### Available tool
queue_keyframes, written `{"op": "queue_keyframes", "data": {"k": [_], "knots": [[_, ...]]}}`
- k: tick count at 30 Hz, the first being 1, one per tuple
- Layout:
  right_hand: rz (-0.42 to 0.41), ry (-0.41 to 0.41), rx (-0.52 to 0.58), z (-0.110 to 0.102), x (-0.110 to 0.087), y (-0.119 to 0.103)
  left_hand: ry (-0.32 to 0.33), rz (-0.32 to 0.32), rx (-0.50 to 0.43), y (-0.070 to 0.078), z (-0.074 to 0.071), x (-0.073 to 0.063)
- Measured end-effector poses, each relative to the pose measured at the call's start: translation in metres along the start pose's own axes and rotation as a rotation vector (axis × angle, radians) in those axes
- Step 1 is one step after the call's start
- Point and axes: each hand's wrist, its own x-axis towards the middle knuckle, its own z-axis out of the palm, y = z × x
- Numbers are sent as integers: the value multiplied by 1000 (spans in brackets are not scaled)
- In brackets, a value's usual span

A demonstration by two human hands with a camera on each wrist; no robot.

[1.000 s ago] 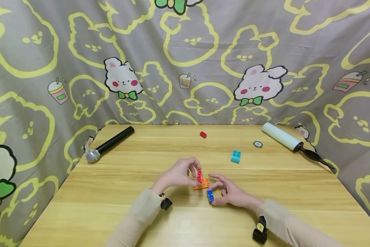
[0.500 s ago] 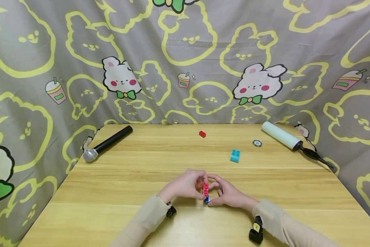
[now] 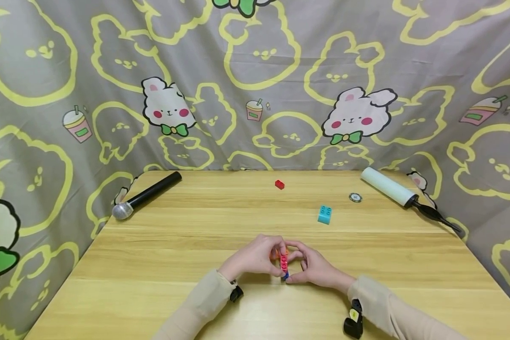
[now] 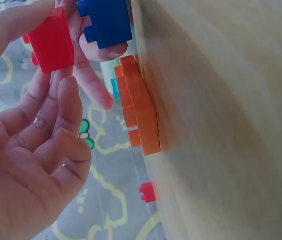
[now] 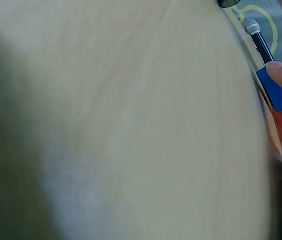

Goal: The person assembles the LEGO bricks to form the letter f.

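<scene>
A red toy building brick [image 3: 284, 262] is pinched between the thumb and fingers of my left hand [image 3: 256, 256]. Just below it, my right hand [image 3: 319, 267] holds a blue brick [image 4: 108, 24] by finger and thumb, close to the tabletop. The left wrist view shows a small gap between the red and the blue. Beyond both lies an orange brick [image 4: 138, 107], studs up on the table; in the head view my left fingers and the red brick cover much of it. The right wrist view catches only part of my right hand and the blue brick at its edge.
Behind my hands on the wooden table [image 3: 161, 264] are a teal brick [image 3: 324, 215], a small red brick [image 3: 279, 184] and a round chip [image 3: 355, 197]. A microphone [image 3: 146, 196] lies back left, a lint roller [image 3: 391, 187] back right. A patterned curtain [image 3: 237, 132] hangs behind.
My left hand has brought the red brick rightward and nearer to me, over the blue one. The right hand has shifted slightly left. Little differs over the last half second.
</scene>
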Motion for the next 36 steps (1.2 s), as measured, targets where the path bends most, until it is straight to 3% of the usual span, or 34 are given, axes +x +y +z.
{"op": "queue_keyframes", "data": {"k": [16,21,27,36], "knots": [[-14,15,-60,1,-1,-1,-19,-43,46,2,4,0],[-57,25,-66,2,-1,1,-17,-48,-29,1,8,2],[-37,24,-79,1,-1,0,-10,-59,-159,-6,12,3],[-32,23,-79,1,-1,0,-3,-42,-204,-11,13,4]]}}
